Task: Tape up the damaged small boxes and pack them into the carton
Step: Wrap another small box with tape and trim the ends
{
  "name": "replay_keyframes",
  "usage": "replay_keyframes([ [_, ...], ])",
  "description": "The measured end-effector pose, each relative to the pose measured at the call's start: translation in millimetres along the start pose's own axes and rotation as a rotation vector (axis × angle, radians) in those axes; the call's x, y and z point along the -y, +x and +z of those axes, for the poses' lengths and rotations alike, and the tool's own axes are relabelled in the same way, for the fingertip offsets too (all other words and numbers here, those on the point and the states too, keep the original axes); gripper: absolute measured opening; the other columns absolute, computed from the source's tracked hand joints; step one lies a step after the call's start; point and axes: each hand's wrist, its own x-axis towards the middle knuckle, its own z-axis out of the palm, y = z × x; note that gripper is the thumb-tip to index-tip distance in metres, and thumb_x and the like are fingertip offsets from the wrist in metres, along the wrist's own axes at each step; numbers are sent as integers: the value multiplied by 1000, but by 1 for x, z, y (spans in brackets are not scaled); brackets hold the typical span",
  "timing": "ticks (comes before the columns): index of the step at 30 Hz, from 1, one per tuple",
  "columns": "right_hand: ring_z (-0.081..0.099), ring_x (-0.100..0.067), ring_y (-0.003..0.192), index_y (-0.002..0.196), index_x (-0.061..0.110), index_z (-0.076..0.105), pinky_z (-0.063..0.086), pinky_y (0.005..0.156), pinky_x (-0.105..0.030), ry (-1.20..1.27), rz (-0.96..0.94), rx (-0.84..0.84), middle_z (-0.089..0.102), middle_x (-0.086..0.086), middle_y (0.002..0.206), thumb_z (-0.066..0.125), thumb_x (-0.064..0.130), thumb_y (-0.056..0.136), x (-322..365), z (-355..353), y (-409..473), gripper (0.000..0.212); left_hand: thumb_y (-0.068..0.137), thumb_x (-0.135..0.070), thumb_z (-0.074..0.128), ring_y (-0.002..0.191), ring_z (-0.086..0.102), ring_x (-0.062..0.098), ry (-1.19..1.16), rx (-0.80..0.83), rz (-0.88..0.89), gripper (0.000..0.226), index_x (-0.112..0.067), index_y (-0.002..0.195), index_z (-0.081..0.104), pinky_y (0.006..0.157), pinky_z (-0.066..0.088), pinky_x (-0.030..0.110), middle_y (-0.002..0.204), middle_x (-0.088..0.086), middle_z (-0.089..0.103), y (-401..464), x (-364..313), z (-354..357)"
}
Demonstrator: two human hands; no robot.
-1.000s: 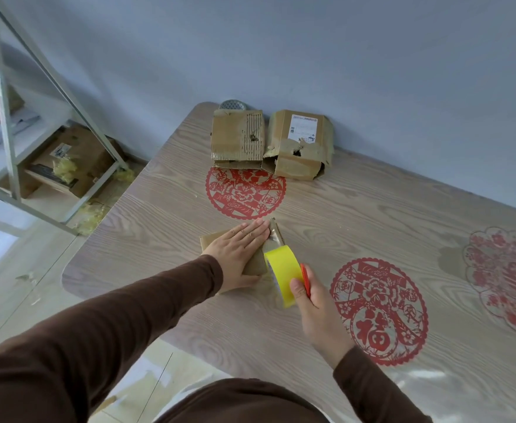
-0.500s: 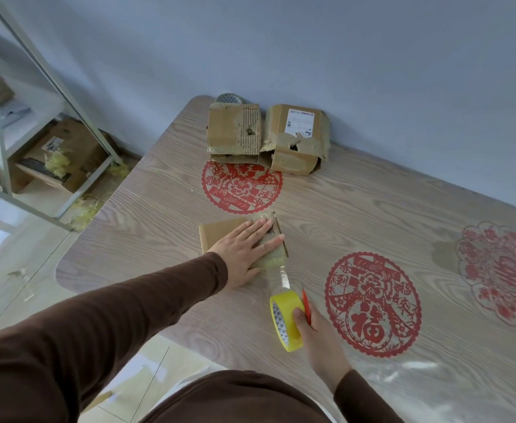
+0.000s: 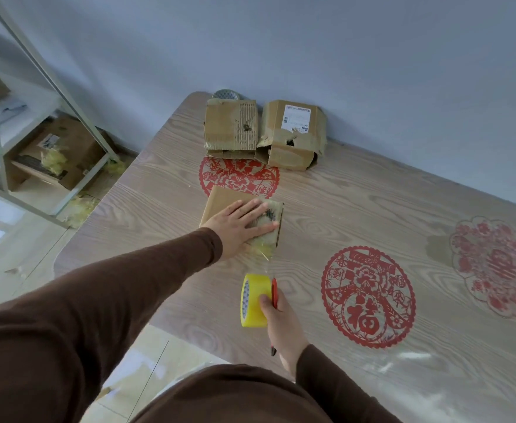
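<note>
Nearest to me, my right hand is gripping the yellow tape roll, fingers curled round it, together with a red-handled cutter lying against the roll's right side; the roll is standing on edge over the near part of the counter; a clear strip of tape is running from the roll up to the box ahead; the strip is not yet cut.

Just beyond, my left hand is lying flat, fingers spread and straight, pressing down on the small box in work; this box is resting on the counter at the near edge of a red paper-cut decal; its right end is looking glossy with tape.

At the far edge, against the wall, two more small boxes are standing side by side and touching: the left box, torn, and the right box, holed below its white label; neither is showing fresh tape, as far as I can tell; a grey round object is showing behind them.

Count: three small boxes, one tape roll, one cutter, three red decals; no packing carton is showing on the counter.

Progress, as I am judging it: early; one box partly taped, two waiting, none packed.
</note>
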Motion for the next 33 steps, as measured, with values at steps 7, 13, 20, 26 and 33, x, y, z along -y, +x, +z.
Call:
replay_keyframes([
  [7,55,4,111,121,41,45,41,92,-17,2,-11,73,58,24,117,47,25,107,-3,6,2,21,75,-36,53,90,55,21,-1106,-489,-774,40,-20,111,61,86,50,42,100,2,59,-77,-97,-2],
  [13,60,-4,114,137,39,47,46,104,-30,-139,-71,110,63,20,118,46,29,107,-3,-5,4,32,91,-42,68,72,63,15,-1969,123,-1005,32,-21,115,67,63,53,27,94,6,68,-54,-108,6],
  [20,55,-20,68,93,20,42,38,63,-37,-788,-337,-48,54,5,74,37,54,103,37,-52,24,36,74,-40,70,77,62,23,-1896,40,-1102,19,-23,78,79,75,53,40,85,8,71,-50,-104,15],
  [26,63,-32,84,92,21,48,34,63,-37,-1192,-438,-78,68,-9,90,25,39,108,45,-42,55,34,94,-28,63,78,63,21,-1715,19,-1093,19,-26,81,76,85,55,40,81,2,71,-45,-105,20],
  [33,65,-33,98,108,13,64,39,73,-37,-1360,-337,-60,70,-12,104,26,34,109,47,-37,77,43,93,-27,64,78,61,18,-1613,-11,-1101,16,-19,89,77,74,48,28,82,2,70,-40,-103,20],
])
